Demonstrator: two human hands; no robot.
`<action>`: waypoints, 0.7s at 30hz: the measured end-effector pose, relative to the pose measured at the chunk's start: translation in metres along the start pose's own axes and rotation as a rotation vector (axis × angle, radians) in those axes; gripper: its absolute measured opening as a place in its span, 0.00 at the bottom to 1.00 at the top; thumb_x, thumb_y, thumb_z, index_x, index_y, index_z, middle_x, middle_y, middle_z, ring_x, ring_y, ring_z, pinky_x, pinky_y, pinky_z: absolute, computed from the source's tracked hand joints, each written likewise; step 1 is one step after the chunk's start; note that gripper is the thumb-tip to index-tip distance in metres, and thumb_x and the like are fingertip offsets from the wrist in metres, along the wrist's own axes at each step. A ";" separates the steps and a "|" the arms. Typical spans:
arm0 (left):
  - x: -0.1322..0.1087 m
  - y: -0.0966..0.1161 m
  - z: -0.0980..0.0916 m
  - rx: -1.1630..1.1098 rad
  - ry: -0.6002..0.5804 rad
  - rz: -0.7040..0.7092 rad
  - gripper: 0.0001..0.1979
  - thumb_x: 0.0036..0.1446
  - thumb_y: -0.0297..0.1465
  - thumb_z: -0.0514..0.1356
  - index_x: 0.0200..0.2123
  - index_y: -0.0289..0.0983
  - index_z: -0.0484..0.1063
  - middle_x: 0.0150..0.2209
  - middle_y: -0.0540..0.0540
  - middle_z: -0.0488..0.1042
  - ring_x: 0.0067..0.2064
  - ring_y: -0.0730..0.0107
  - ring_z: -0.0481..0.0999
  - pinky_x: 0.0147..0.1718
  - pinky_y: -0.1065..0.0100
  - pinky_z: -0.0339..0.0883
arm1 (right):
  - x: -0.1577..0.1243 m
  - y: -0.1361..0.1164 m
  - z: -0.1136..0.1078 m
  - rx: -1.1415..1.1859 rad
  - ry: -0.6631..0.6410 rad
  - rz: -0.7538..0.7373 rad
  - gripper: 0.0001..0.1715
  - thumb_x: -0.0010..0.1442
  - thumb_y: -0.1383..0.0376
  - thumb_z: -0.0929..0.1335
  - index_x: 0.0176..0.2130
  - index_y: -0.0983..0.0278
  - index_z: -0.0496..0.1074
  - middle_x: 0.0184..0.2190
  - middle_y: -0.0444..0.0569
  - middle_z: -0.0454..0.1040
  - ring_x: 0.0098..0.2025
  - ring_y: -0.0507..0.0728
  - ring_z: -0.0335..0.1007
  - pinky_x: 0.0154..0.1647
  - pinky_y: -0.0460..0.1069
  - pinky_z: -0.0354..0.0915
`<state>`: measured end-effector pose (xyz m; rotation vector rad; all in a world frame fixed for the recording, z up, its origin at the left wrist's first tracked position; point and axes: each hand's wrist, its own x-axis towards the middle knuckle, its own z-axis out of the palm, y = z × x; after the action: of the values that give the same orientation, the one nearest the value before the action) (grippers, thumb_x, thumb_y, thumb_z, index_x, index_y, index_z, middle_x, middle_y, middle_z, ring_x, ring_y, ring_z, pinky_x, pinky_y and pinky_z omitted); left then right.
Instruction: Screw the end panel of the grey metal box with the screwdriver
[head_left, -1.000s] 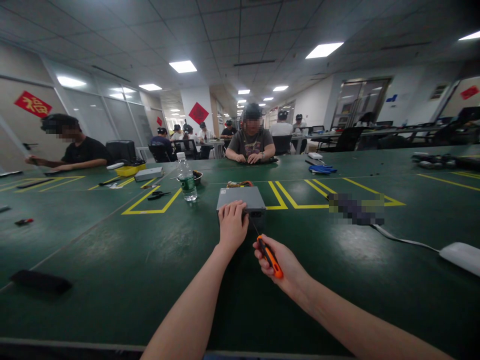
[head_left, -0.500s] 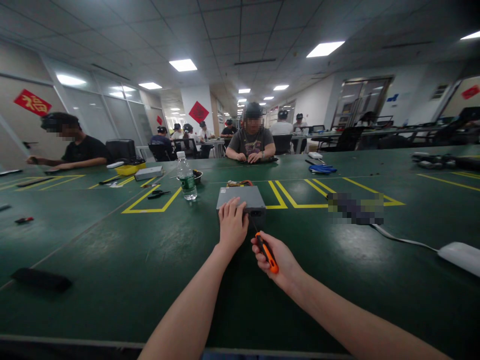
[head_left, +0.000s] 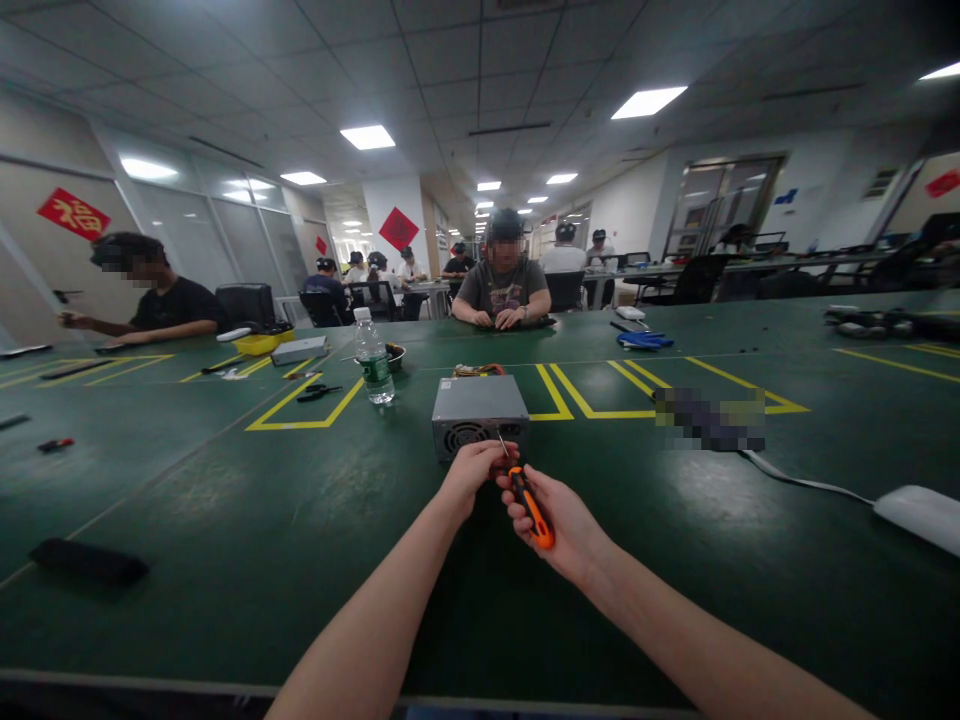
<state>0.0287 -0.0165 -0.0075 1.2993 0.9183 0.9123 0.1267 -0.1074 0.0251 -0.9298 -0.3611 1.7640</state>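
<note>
A grey computer power supply (head_left: 480, 398) sits on the green table, its fan grille and socket facing me. Coloured wires (head_left: 480, 370) show behind it. My right hand (head_left: 562, 515) is closed round the orange-and-black handle of a screwdriver (head_left: 534, 515), whose thin shaft points up and away towards the power supply's front face. Just before that face, my left hand (head_left: 476, 472) has its fingers drawn together beside the shaft near the tip. Whether these fingers grip the shaft or a small part is hidden.
To the left of the power supply stands a water bottle (head_left: 373, 358), with a bowl (head_left: 394, 355) behind it. Black pliers-like tools (head_left: 319, 393) lie further left. A black case (head_left: 90, 560) is at near left, a white cable (head_left: 802, 476) at right. Across the table sits a person (head_left: 504, 285).
My left hand has come off the top of the power supply and moved down to the screwdriver's tip, uncovering the fan grille. The right hand with the screwdriver has barely moved.
</note>
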 end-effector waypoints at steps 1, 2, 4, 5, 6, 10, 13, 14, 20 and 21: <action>0.000 0.000 0.000 -0.095 -0.021 -0.051 0.12 0.51 0.31 0.55 0.36 0.33 0.74 0.36 0.43 0.76 0.35 0.73 0.74 0.31 0.75 0.65 | 0.000 0.000 0.001 0.003 -0.006 -0.001 0.21 0.65 0.62 0.56 0.30 0.72 0.67 0.19 0.45 0.64 0.16 0.44 0.57 0.13 0.37 0.53; -0.001 0.000 -0.001 -0.160 -0.039 -0.091 0.12 0.51 0.32 0.56 0.36 0.33 0.74 0.36 0.43 0.76 0.34 0.74 0.74 0.30 0.76 0.65 | 0.000 0.000 0.001 0.008 -0.017 0.003 0.22 0.65 0.60 0.55 0.30 0.72 0.67 0.19 0.45 0.64 0.16 0.44 0.56 0.12 0.37 0.52; -0.003 0.001 -0.002 -0.225 -0.050 -0.132 0.10 0.49 0.31 0.58 0.34 0.32 0.75 0.33 0.43 0.76 0.30 0.76 0.74 0.26 0.78 0.64 | -0.001 0.000 0.002 0.006 -0.043 0.005 0.26 0.65 0.56 0.55 0.29 0.72 0.68 0.19 0.47 0.65 0.17 0.45 0.58 0.15 0.39 0.56; -0.004 0.002 -0.002 -0.243 -0.040 -0.145 0.09 0.48 0.30 0.60 0.32 0.31 0.75 0.31 0.44 0.76 0.27 0.77 0.73 0.24 0.78 0.63 | -0.003 0.000 0.002 -0.012 -0.047 -0.005 0.27 0.65 0.55 0.54 0.30 0.72 0.68 0.21 0.48 0.67 0.19 0.47 0.61 0.18 0.40 0.60; -0.004 0.003 -0.002 -0.256 -0.023 -0.155 0.07 0.47 0.30 0.62 0.31 0.31 0.75 0.29 0.45 0.76 0.25 0.78 0.72 0.23 0.78 0.63 | -0.004 0.000 0.000 -0.043 -0.042 -0.027 0.28 0.64 0.53 0.55 0.30 0.71 0.69 0.23 0.50 0.68 0.22 0.48 0.65 0.22 0.42 0.63; -0.006 0.006 -0.001 -0.303 0.013 -0.188 0.04 0.49 0.27 0.62 0.28 0.31 0.74 0.24 0.47 0.74 0.22 0.81 0.71 0.22 0.79 0.63 | -0.017 -0.008 -0.016 -0.160 0.082 -0.253 0.23 0.62 0.52 0.59 0.38 0.67 0.71 0.39 0.52 0.73 0.43 0.53 0.69 0.46 0.45 0.63; -0.006 0.008 -0.001 -0.339 0.001 -0.198 0.03 0.51 0.25 0.60 0.29 0.31 0.74 0.23 0.48 0.73 0.22 0.81 0.71 0.22 0.79 0.64 | -0.032 -0.020 -0.027 -0.080 -0.167 -0.313 0.30 0.64 0.51 0.52 0.46 0.67 0.69 0.49 0.53 0.69 0.53 0.55 0.63 0.56 0.50 0.56; -0.005 0.008 -0.001 -0.352 -0.005 -0.198 0.03 0.51 0.24 0.59 0.29 0.31 0.74 0.22 0.49 0.72 0.22 0.81 0.70 0.22 0.79 0.64 | -0.037 -0.023 -0.028 -0.077 -0.301 -0.256 0.33 0.63 0.50 0.50 0.48 0.67 0.68 0.51 0.54 0.67 0.55 0.56 0.61 0.58 0.52 0.54; -0.005 0.008 -0.004 -0.410 -0.027 -0.213 0.04 0.52 0.24 0.58 0.28 0.31 0.73 0.20 0.51 0.70 0.20 0.82 0.68 0.21 0.79 0.64 | -0.046 -0.023 -0.025 -0.200 -0.613 -0.292 0.39 0.61 0.46 0.44 0.52 0.64 0.65 0.55 0.54 0.63 0.58 0.58 0.57 0.60 0.57 0.50; -0.005 0.009 -0.004 -0.417 -0.027 -0.218 0.04 0.53 0.25 0.58 0.28 0.31 0.73 0.20 0.51 0.70 0.20 0.82 0.68 0.20 0.80 0.64 | -0.044 -0.022 -0.026 -0.242 -0.611 -0.318 0.40 0.62 0.46 0.44 0.52 0.64 0.65 0.54 0.55 0.65 0.57 0.58 0.58 0.59 0.59 0.51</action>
<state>0.0230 -0.0192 0.0011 0.8367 0.7799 0.8562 0.1663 -0.1434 0.0406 -0.4368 -1.0734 1.6941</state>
